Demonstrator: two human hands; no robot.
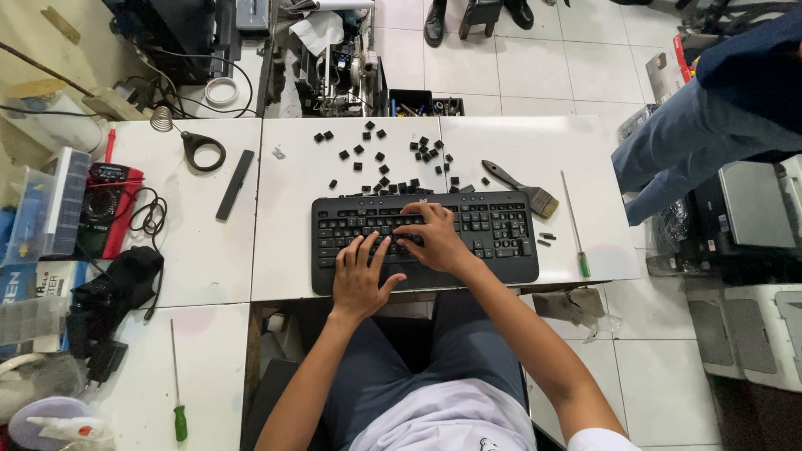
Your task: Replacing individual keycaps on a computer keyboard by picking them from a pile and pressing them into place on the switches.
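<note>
1. A black keyboard (424, 240) is seen lying flat on the white tabletop (535, 150), directly under both hands.
2. The left hand (359, 276) is laid on the lower left-centre part of the keyboard, its fingers spread apart and resting on the keys; nothing is gripped.
3. The right hand (434, 238) is placed just beside and slightly beyond the left hand, palm down over the middle rows, fingers bent onto the keys; nothing is seen clamped in it.
4. Loose black keycaps (393, 154) are scattered on the tabletop beyond both hands, some touching the far edge of the keyboard.
5. A paintbrush (520, 189) with a dark handle is found beyond and to the right of the right hand, just beside the keyboard's far right corner.
6. A thin screwdriver (575, 225) with a green handle lies further to the right, near the tabletop's edge.
7. Well to the left of the left hand, a red multimeter (107, 205) and a second green-handled screwdriver (177, 384) are seen.
</note>
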